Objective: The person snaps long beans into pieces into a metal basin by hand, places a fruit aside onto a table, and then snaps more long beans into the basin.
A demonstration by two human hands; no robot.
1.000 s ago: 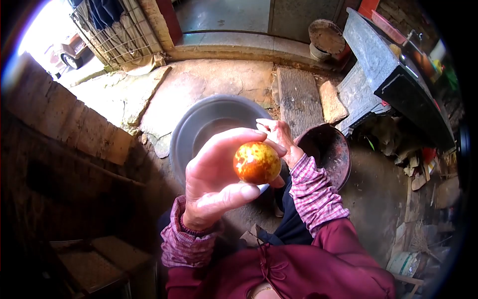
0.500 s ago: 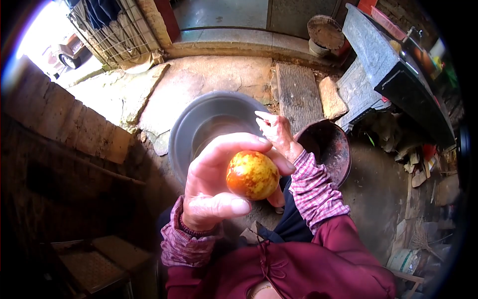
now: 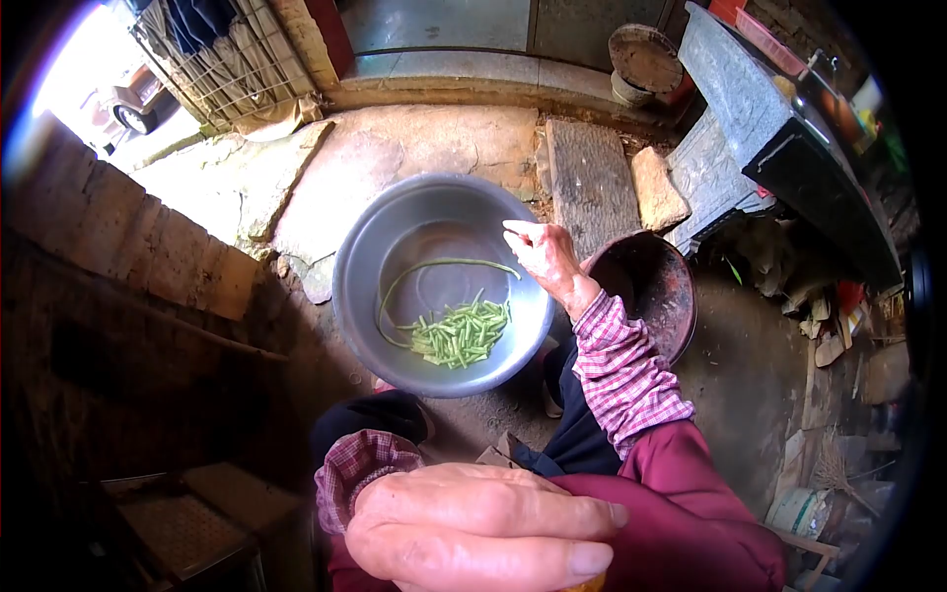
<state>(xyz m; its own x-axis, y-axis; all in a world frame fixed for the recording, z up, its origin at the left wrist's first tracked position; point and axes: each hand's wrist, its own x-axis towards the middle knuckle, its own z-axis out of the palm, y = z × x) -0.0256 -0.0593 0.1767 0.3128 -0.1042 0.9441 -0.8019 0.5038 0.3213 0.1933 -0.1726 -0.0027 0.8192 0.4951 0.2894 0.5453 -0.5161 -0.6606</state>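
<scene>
Close to my chest, my left hand (image 3: 483, 523) is wrapped round a yellow and red-brown fruit (image 3: 589, 584), of which only a sliver shows below the fingertips. My right hand (image 3: 547, 259) hovers by the right rim of a grey basin (image 3: 357, 237), its fingers pressed together; anything between them is too small to make out. Inside the basin lie short cut green bean pieces (image 3: 459, 333) in a heap, and one long green bean (image 3: 434, 263) curves round above and left of them.
A dark reddish bucket (image 3: 681, 306) stands just right of the basin. A stone slab structure (image 3: 735, 89) rises at the upper right, near a round stool (image 3: 646, 57) and a wooden plank (image 3: 592, 183). A brick wall (image 3: 128, 222) runs along the left.
My left hand has moved down towards my chest with the fruit and turned its back to the view, uncovering the beans in the basin. My right hand stays near the basin's rim.
</scene>
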